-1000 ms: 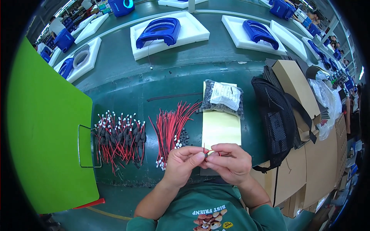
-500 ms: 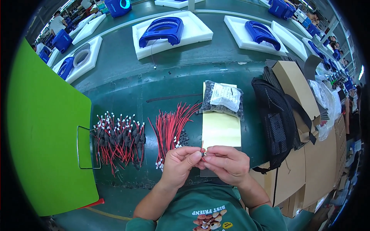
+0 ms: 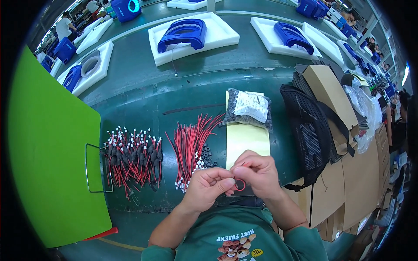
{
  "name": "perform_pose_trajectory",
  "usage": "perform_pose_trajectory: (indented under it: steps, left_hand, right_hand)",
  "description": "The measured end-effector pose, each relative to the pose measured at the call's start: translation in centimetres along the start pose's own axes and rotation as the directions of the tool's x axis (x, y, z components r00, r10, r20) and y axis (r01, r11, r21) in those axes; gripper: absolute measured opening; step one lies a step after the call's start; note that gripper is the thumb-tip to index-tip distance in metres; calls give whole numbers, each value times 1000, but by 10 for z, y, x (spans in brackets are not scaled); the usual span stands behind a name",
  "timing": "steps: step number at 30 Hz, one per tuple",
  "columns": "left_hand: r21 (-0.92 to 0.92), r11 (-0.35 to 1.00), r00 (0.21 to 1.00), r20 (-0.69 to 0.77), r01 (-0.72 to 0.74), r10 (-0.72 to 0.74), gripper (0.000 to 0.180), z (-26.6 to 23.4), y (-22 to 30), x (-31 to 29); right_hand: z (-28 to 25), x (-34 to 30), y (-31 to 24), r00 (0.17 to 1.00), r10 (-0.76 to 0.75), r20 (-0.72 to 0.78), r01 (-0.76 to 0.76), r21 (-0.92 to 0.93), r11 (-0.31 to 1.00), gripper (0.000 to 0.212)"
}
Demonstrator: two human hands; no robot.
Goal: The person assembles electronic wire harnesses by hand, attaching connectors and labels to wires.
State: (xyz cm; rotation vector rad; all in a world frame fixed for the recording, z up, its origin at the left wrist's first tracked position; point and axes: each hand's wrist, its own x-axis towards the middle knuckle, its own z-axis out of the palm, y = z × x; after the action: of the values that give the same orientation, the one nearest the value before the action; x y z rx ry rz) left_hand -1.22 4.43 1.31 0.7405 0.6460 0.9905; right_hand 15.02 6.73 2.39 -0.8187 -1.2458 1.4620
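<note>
Close to my body, my left hand (image 3: 207, 187) pinches a red wire (image 3: 242, 188) between thumb and fingertips. My right hand (image 3: 260, 174) is closed on the same wire, slightly higher and to the right. Between the fingertips the wire bends into a small loop, beside a small dark piece mostly hidden by the fingers. Left of my hands lies a bundle of red and black wires (image 3: 191, 141) with white connectors at the near ends. Black ring cores (image 3: 209, 158) and loose white connectors (image 3: 200, 163) lie beside it.
A pile of wires with black lumps (image 3: 135, 154) lies further left, beside a green board (image 3: 56, 152). A bag of black parts (image 3: 248, 108) rests on yellow paper (image 3: 248, 143). A black mesh bag (image 3: 307, 135) and cardboard (image 3: 361, 187) stand right. Blue housings (image 3: 183, 34) lie on white foam beyond.
My right hand has risen and turned over, drawing the wire up and to the right. A red loop now shows between the hands. My left hand stays nearly in place.
</note>
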Motion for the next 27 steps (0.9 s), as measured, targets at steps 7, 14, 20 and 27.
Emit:
perform_pose_trajectory:
  steps: [7, 14, 20, 27]
  left_hand:
    - [78, 996, 998, 51, 43, -47, 16, -11, 0, -6]
    - [92, 975, 935, 278, 202, -220, 22, -8, -6, -1]
    - [77, 940, 925, 169, 333, -342, 21, -10, -8, 5]
    - [0, 953, 949, 94, 301, -300, 20, -6, -10, 6]
  right_hand:
    - [0, 7, -8, 981, 108, -162, -74, 202, 977, 17]
    - [-15, -7, -9, 965, 240, 101, -261, 378, 888, 25]
    - [-20, -8, 0, 966, 256, -39, -216, 425, 879, 24]
    - [-16, -3, 2, 965, 261, -33, -223, 426, 877, 22]
